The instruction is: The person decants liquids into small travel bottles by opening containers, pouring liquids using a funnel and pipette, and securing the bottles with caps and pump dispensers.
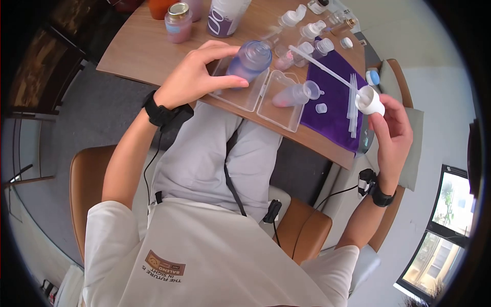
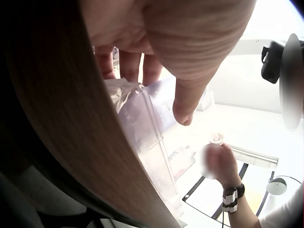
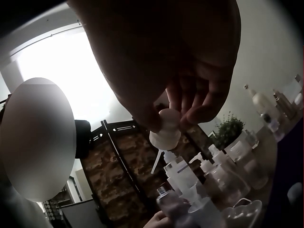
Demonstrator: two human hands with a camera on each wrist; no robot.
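Note:
A translucent blue-purple bottle (image 1: 249,60), its neck uncovered, stands in a clear plastic tray (image 1: 250,105). My left hand (image 1: 197,71) holds it from the side, thumb on the near side and fingers on the far side. In the left wrist view the bottle (image 2: 162,102) appears between the thumb and the fingers. Off to the right and raised, my right hand (image 1: 391,125) pinches a white pump head (image 1: 369,101) with a long clear dip tube (image 1: 322,66). The tube points back toward the bottles. From the right wrist, the pump head (image 3: 166,133) shows under the fingertips.
A second clear tray (image 1: 279,120) holds a small clear bottle (image 1: 294,96). On a purple cloth (image 1: 327,123) lie a small cap (image 1: 321,108) and several thin clear tubes (image 1: 353,107). Clear pump bottles, a pink jar (image 1: 178,24) and a white tub (image 1: 225,18) stand farther back.

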